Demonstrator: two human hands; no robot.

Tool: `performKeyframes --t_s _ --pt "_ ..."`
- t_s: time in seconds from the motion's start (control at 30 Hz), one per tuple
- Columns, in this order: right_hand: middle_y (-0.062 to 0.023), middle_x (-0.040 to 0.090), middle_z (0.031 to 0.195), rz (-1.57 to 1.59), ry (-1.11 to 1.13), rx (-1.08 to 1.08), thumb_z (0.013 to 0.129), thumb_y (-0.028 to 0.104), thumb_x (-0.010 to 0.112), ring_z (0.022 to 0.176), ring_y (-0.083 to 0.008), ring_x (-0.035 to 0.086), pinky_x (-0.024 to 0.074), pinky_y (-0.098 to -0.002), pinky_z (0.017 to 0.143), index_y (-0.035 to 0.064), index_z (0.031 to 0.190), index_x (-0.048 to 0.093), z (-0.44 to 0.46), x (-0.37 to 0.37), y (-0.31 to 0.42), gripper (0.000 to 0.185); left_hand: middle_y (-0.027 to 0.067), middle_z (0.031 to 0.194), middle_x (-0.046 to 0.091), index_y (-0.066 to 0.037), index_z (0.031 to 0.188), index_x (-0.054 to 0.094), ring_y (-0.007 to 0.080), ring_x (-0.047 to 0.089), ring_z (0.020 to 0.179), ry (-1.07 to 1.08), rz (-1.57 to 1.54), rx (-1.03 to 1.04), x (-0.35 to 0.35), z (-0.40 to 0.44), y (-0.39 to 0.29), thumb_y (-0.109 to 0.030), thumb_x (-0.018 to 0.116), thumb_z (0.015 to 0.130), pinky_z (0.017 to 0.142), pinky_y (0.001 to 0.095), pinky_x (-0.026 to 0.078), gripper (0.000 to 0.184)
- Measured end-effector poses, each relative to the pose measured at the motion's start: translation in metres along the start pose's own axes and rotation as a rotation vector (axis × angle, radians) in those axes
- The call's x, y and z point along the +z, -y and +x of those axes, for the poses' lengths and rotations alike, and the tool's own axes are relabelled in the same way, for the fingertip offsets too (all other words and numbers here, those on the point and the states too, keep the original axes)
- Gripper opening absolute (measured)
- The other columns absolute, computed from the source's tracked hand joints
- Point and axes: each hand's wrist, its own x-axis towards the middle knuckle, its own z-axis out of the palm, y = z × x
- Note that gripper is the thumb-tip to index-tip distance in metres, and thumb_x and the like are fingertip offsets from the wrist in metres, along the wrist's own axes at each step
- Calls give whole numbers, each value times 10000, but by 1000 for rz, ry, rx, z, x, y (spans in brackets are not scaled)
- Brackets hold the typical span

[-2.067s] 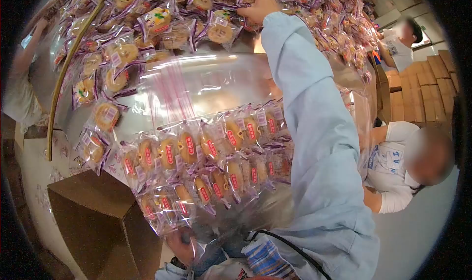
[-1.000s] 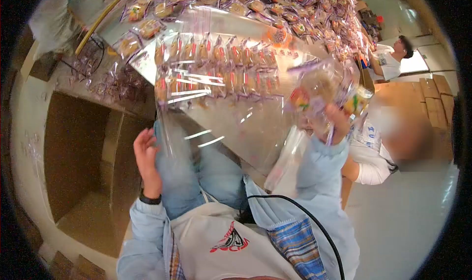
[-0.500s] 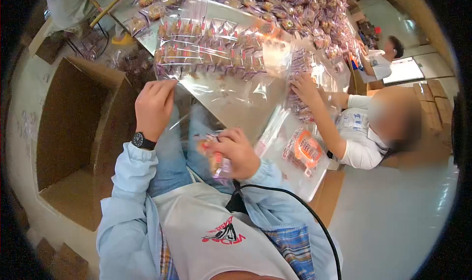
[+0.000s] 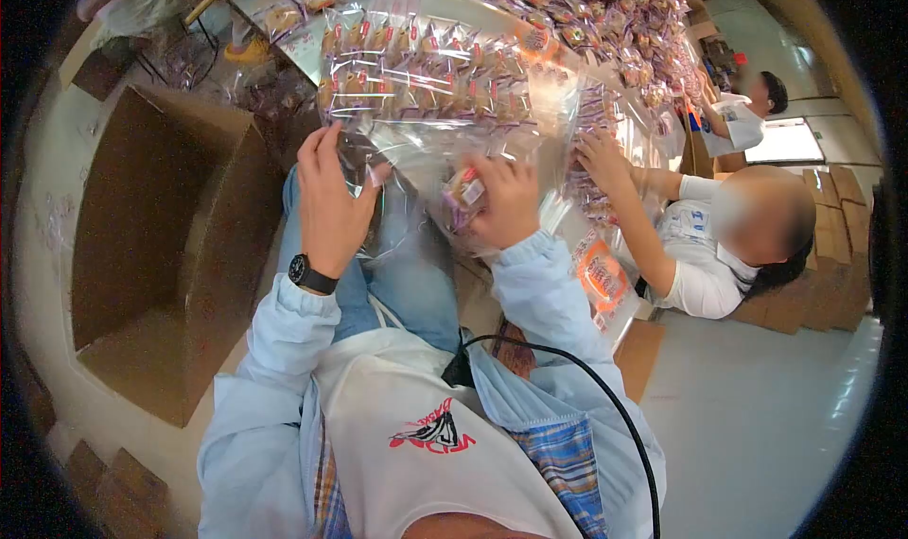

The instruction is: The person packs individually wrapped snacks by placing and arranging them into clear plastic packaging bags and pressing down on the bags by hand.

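Note:
A large clear plastic bag (image 4: 416, 147) lies across the table edge above my lap, with rows of small wrapped pastries (image 4: 426, 90) inside its far part. My left hand (image 4: 336, 208) is at the bag's near left edge, fingers stretched and thumb apart, touching the film. My right hand (image 4: 509, 199) grips a wrapped pastry (image 4: 465, 189) at the bag's near side; whether it is inside the film I cannot tell. On the right, a co-worker's hands (image 4: 605, 165) are on another bag of wrapped pastries (image 4: 594, 113).
A big open cardboard box (image 4: 180, 246) stands at my left. Many loose wrapped pastries (image 4: 605, 19) are heaped at the back of the table. A printed plastic bag (image 4: 602, 274) lies right of my sleeve. A black cable (image 4: 586, 388) runs over my jacket.
My right hand has moved up and right with the wrapped pastry, from over my lap to the bag. My left hand's fingers have spread apart at the bag's edge.

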Motion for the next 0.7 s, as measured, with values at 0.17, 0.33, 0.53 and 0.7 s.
performKeyframes --t_s 0.17,0.33,0.53,0.7 --pt "-36 675 1174 -301 -33 96 702 228 788 1123 -288 586 412 -526 970 233 1201 650 -9 -24 21 517 185 1373 532 -56 1466 482 327 573 1192 141 -155 -136 -8 -20 21 23 668 859 986 392 497 640" --pt "-31 651 1243 -296 -50 175 661 216 824 1139 -292 571 393 -534 992 229 1257 616 -25 11 36 631 171 1372 528 -79 1460 503 278 614 1027 145 -61 -30 -19 -25 21 67 620 844 857 351 537 644" --pt "-90 627 1289 -441 2 412 675 285 859 1259 -355 519 354 -599 1062 236 1373 584 -4 40 -1 752 156 1309 564 -102 1441 546 249 646 818 243 24 -61 -17 -28 0 -1 675 876 750 351 550 588" --pt "-135 594 1298 -348 -217 167 690 350 866 1278 -397 502 351 -642 1075 183 1364 588 5 59 -26 748 128 1071 640 -87 1223 698 229 671 756 205 -161 -30 -2 -29 6 -23 680 926 667 340 536 305"
